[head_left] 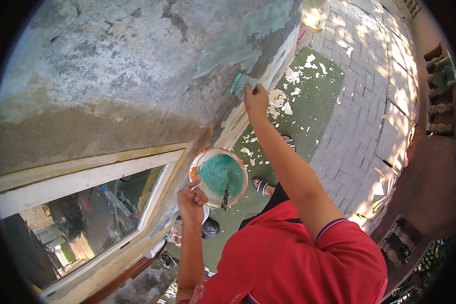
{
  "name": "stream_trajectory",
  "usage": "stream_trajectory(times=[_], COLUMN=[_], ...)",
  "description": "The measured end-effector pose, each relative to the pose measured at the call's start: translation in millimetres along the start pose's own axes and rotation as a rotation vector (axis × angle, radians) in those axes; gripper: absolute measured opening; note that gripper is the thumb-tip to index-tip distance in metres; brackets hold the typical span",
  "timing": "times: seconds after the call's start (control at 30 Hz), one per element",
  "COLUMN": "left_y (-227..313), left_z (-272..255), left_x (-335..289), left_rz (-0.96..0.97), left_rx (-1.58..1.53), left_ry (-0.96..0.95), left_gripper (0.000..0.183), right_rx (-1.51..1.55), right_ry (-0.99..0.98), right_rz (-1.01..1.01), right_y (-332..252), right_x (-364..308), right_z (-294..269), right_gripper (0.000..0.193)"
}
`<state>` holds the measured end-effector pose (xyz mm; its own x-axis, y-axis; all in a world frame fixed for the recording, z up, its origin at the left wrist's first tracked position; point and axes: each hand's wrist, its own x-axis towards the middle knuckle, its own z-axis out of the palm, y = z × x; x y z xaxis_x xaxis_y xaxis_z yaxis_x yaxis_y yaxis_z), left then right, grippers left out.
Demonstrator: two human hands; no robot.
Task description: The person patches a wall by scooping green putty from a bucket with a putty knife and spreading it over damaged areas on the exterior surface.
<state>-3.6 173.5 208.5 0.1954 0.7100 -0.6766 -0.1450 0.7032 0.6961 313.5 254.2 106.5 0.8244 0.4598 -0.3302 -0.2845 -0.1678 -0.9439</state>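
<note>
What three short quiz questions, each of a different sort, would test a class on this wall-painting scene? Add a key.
1. True or false: the right hand presses a teal sponge against the wall.
2. What does the left hand hold? A) a hammer B) a round bucket of teal paint C) a broom
3. Fill in: the pale flakes lie on the green ____ beside the paving.

Key
1. True; the sponge sits below a teal patch.
2. B, the bucket, with a brush resting in it.
3. Mat.
</note>
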Motion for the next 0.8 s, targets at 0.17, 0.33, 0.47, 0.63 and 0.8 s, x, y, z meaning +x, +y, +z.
stream_trajectory(times=[0.17,0.33,0.47,0.63,0.8], left_y=[-13,-22,-28,-33,-40], left_z=[-18,-49,-72,-73,-86], left_x=[7,11,6,9,3], left_rz=[-0.032,-0.049,-0.049,-0.032,-0.021], left_rx=[0.057,0.105,0.057,0.053,0.058], left_ry=[0.098,0.158,0.179,0.145,0.138], left_gripper=[0.044,0.048,0.048,0.047,0.047], right_rx=[0.085,0.167,0.059,-0.097,0.022], right_ry=[0.074,-0.077,0.106,0.31,-0.018], right_rz=[-0.369,-0.386,-0.231,-0.304,-0.375], right_y=[-18,-34,-6,38,-42], right_x=[-52,-112,-66,12,-72], right_z=[66,54,15,29,52], right_gripper=[0.018,0.024,0.014,0.016,0.016])
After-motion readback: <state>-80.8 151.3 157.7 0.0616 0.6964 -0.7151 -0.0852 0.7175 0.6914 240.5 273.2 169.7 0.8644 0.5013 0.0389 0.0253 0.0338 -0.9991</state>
